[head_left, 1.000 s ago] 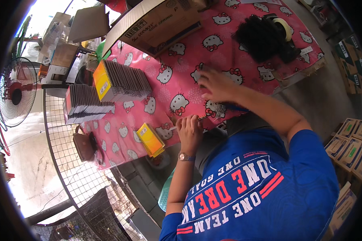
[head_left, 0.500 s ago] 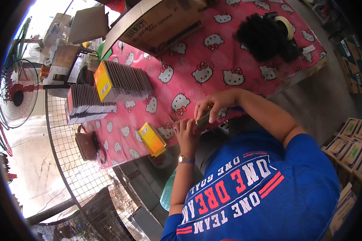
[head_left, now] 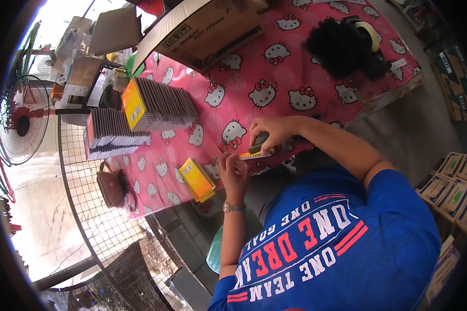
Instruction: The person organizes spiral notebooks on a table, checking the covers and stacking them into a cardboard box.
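Head view: the right hand (head_left: 275,132) is curled over a dark block (head_left: 261,140), thumb and fingers gripping it; its palm covers part of the block, whose kind cannot be made out. Under the block, at the table's near edge, lies a narrow yellow strip (head_left: 251,155) with a ridged side — whether it is a notebook cannot be told. The left hand (head_left: 233,173) is at the strip's left end, fingers bent; whether they pinch it or merely rest there cannot be told.

Left of the left hand, yellow notebooks (head_left: 197,180) lie near the edge, the lower one mostly covered. Farther left stand a tall stack (head_left: 163,106) and a lower stack (head_left: 114,129), the former partly hiding the latter. The far carton (head_left: 213,39) is cut off by the frame. On the far right of the pink table (head_left: 316,116), a black fuzzy item (head_left: 332,46) sits against a tape roll (head_left: 367,35) — its form is indistinct.
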The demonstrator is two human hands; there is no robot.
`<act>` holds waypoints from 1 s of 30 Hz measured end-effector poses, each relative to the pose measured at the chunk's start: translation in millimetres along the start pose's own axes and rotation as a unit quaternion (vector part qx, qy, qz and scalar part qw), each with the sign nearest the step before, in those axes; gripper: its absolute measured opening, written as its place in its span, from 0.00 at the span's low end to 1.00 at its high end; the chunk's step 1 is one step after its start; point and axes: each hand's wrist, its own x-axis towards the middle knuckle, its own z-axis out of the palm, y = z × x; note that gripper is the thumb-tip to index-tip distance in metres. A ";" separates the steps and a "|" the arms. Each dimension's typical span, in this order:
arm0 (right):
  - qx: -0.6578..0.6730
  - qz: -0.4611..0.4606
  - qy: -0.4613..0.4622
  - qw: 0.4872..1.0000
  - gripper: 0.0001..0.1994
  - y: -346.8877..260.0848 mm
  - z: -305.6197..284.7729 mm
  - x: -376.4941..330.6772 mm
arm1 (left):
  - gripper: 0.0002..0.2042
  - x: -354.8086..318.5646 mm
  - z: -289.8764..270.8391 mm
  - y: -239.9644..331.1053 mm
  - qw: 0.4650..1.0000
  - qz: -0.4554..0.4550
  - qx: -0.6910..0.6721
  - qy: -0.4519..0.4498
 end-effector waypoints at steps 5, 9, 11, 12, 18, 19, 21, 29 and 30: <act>0.107 -0.002 -0.037 0.994 0.22 -6.7 0.1 5.7 | 0.17 -2.6 -0.5 -8.8 1.000 -0.011 -0.006 -0.012; 0.068 -0.019 -0.001 0.997 0.22 -9.6 0.5 7.2 | 0.15 -0.6 -0.5 -6.1 0.995 -0.066 -0.064 -0.039; 0.259 -0.067 -0.058 0.962 0.21 -10.9 2.6 11.9 | 0.15 -2.0 -0.4 -10.4 0.991 -0.092 -0.078 -0.052; 0.054 -0.028 0.007 0.998 0.20 -12.4 1.7 13.5 | 0.16 -0.6 -0.1 -11.4 0.990 -0.092 -0.096 -0.048; 0.125 -0.051 -0.026 0.990 0.20 -17.4 1.2 15.2 | 0.16 3.4 -0.7 -9.4 0.986 -0.094 -0.129 -0.052; 0.029 -0.038 -0.007 0.999 0.20 -21.3 -0.9 15.3 | 0.15 5.6 -0.8 -8.4 0.987 -0.089 -0.124 -0.054; 0.066 -0.031 -0.034 0.997 0.20 -19.8 -3.1 19.2 | 0.14 5.1 -1.4 -8.2 0.988 -0.082 -0.122 -0.049; -0.409 -0.032 0.342 0.845 0.21 -1.9 15.8 21.4 | 0.12 7.2 -1.2 -9.6 0.983 -0.102 -0.149 -0.039; -0.408 -0.034 0.339 0.847 0.21 -7.5 23.1 19.4 | 0.11 3.4 1.2 -5.9 0.984 -0.103 -0.142 -0.019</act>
